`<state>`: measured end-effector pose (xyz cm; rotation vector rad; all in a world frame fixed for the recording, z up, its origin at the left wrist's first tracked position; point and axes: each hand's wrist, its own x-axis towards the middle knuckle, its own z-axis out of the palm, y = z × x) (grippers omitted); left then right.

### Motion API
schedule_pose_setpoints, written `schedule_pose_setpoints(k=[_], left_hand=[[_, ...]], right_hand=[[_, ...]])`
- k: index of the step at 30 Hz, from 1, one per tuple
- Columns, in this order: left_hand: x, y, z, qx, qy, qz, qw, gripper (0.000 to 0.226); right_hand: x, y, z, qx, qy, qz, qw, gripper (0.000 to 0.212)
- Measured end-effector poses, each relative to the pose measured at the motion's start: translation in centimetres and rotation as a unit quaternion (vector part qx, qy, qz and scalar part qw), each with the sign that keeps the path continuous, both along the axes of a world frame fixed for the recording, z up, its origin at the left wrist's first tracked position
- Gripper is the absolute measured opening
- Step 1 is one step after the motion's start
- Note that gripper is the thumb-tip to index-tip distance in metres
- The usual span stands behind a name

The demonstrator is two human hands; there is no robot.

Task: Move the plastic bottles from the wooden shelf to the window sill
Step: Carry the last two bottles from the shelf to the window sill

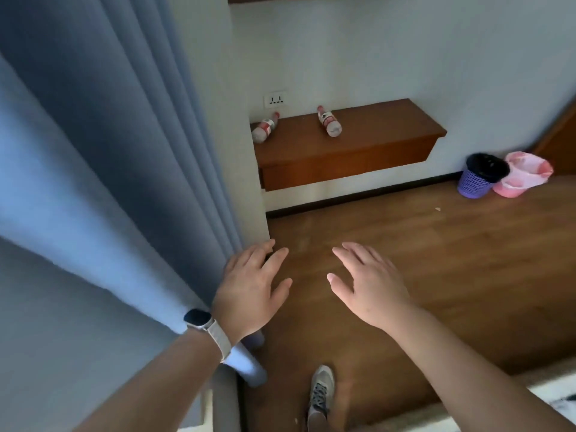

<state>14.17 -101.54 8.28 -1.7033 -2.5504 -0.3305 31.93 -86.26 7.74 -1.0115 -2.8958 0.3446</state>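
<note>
Glossy wooden shelf [367, 141] bears two clear ribbed bottles [329, 121] (lying flat); both hands [249, 291] empty, fingers spread.

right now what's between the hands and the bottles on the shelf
In the head view, only bare wooden floor and the front of the wooden shelf lie between the left hand, the right hand and the corner bottle and middle bottle.

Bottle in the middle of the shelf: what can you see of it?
The bottle is clear plastic with a red-and-white label and a reddish cap. It lies on its side on the wooden shelf, cap toward the wall, base toward the room. Only the shelf touches it; the other bottle lies apart at the left end.
</note>
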Motion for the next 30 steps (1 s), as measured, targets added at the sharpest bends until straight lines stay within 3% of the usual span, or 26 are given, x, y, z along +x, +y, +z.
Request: schedule_pose_setpoints(k=[5,11,30], left_hand=[[-2.3,8.3,2.3,-0.047,0.021,-0.002,0.999,0.056],[-5.0,14.6,3.3,-0.028,0.028,-0.005,0.999,0.058],[-16.7,32.4,0.2,-0.008,0.029,-0.057,0.998,0.053]], right_hand=[[-2.8,7.1,0.7,-0.008,-0.010,0.018,1.000,0.065],[-5.5,13.9,2.3,0.010,-0.007,0.011,1.000,0.062],[-12.7,29.3,2.8,-0.040,-0.028,-0.056,0.997,0.061]])
